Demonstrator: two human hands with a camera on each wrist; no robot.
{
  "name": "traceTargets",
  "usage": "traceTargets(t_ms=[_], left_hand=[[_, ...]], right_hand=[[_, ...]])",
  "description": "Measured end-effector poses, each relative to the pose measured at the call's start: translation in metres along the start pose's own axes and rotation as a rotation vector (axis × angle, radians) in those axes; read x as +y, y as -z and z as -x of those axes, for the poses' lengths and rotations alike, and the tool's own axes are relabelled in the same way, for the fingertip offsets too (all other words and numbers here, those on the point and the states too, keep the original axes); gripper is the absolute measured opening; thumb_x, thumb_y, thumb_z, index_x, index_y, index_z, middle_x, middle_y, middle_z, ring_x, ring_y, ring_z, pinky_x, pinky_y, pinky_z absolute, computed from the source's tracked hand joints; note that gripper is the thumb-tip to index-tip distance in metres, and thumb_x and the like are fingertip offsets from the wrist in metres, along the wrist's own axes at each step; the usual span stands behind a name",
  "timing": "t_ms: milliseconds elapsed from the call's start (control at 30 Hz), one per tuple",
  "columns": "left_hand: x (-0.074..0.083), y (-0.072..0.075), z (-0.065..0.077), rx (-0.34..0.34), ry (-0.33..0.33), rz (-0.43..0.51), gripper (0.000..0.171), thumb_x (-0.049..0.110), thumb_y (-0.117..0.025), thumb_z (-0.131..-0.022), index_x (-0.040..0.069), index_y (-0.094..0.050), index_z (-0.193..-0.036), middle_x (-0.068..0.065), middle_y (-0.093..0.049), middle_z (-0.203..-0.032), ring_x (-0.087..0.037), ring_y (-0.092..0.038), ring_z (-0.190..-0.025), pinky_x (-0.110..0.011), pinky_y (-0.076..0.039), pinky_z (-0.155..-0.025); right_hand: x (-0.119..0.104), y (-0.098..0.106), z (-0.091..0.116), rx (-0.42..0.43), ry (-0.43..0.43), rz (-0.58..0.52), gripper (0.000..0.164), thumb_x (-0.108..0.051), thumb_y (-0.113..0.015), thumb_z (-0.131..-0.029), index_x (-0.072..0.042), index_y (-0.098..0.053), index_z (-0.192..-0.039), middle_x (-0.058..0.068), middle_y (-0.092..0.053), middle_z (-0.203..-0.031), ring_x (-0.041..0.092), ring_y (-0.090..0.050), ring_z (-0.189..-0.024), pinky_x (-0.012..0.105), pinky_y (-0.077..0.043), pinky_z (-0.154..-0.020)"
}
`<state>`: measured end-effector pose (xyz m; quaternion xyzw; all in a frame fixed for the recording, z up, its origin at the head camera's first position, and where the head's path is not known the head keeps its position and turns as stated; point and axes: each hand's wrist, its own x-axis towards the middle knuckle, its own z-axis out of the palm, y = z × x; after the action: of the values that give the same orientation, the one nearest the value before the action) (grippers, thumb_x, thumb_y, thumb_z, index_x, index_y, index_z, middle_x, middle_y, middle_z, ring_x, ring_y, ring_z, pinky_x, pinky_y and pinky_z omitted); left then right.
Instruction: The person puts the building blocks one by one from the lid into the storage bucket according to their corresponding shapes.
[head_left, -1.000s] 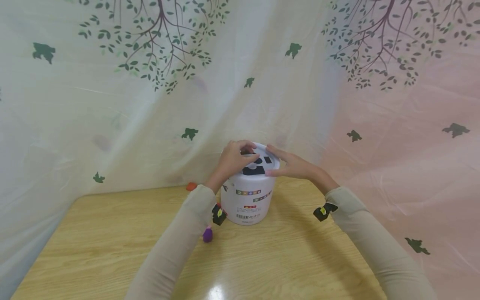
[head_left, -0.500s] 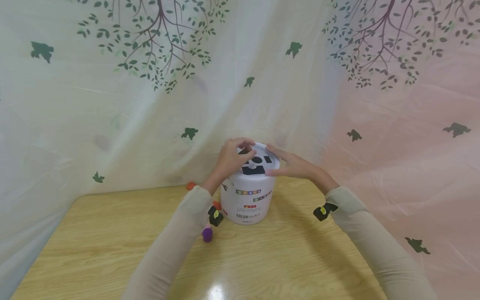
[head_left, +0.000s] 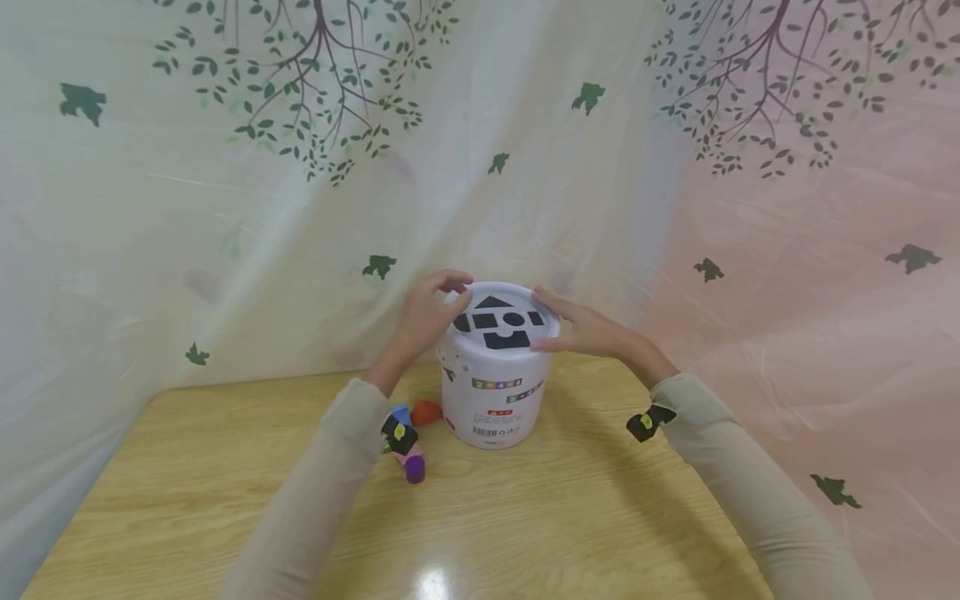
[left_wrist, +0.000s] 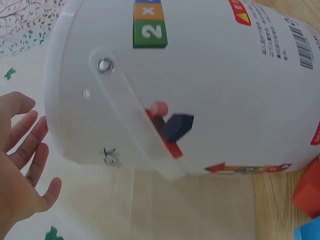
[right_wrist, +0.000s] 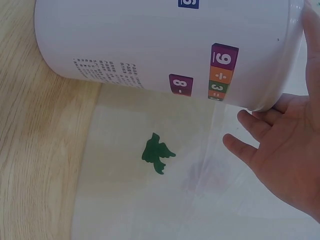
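Note:
A white toy bucket, printed with sums and a barcode, stands upright on the table. Its lid has several dark shaped holes, among them a triangle, a circle and an arch. My left hand is at the lid's left edge, holding nothing, its fingers loosely bent; in the left wrist view the fingertips are right by the rim. My right hand rests on the right side of the lid, thumb at the front and fingers reaching toward the back. A pale strap handle hangs down the bucket's side.
Left of the bucket lie several coloured blocks: a red block, a blue block, a pink one and a purple one. A leaf-printed curtain hangs behind the wooden table.
My left hand has drawn back leftward from over the lid's middle to its left edge, uncovering more holes and the blocks below. My right hand stays put on the lid.

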<state>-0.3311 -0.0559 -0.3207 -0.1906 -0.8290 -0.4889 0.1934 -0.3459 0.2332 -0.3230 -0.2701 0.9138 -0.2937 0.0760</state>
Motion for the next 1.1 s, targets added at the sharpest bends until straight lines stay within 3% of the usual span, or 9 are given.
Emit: traceTargets(t_ms=[167,433,667,1100], left_hand=[[-0.012,0.017,0.006,0.031,0.060,0.025,0.027,0.020,-0.065,-0.098,0.007,-0.070,-0.121,-0.014,-0.071,-0.116,-0.032,-0.058,-0.118,-0.051,-0.045,-0.105],[-0.041,0.033,0.019,0.075,0.074,-0.005,0.025,0.015,-0.063,-0.098,0.004,-0.070,-0.120,-0.018,-0.070,-0.118,-0.034,-0.060,-0.115,-0.052,-0.048,-0.103],[-0.074,0.043,0.037,0.041,0.152,-0.050,0.030,0.020,-0.063,-0.100,0.002,-0.068,-0.123,-0.019,-0.068,-0.120,-0.035,-0.059,-0.116,-0.050,-0.049,-0.103],[-0.130,0.049,0.060,-0.041,0.198,-0.196,0.032,0.017,-0.060,-0.099,-0.002,-0.067,-0.124,-0.023,-0.066,-0.123,-0.039,-0.059,-0.117,-0.055,-0.049,-0.102]], right_hand=[[0.002,-0.001,-0.001,0.004,0.001,0.003,0.103,-0.055,-0.074,-0.087,-0.022,-0.014,-0.164,-0.001,-0.011,-0.172,0.030,-0.010,-0.159,0.060,-0.011,-0.125],[0.003,-0.002,0.001,0.010,0.001,0.021,0.104,-0.057,-0.073,-0.086,-0.023,-0.014,-0.164,-0.001,-0.010,-0.172,0.030,-0.010,-0.160,0.061,-0.012,-0.125],[0.003,-0.001,0.000,0.012,-0.004,0.024,0.105,-0.058,-0.073,-0.086,-0.023,-0.013,-0.165,-0.002,-0.010,-0.172,0.029,-0.010,-0.160,0.061,-0.012,-0.125],[0.002,0.000,-0.002,0.002,0.021,0.020,0.104,-0.055,-0.073,-0.087,-0.019,-0.015,-0.164,0.000,-0.009,-0.172,0.029,-0.009,-0.160,0.061,-0.011,-0.125]])
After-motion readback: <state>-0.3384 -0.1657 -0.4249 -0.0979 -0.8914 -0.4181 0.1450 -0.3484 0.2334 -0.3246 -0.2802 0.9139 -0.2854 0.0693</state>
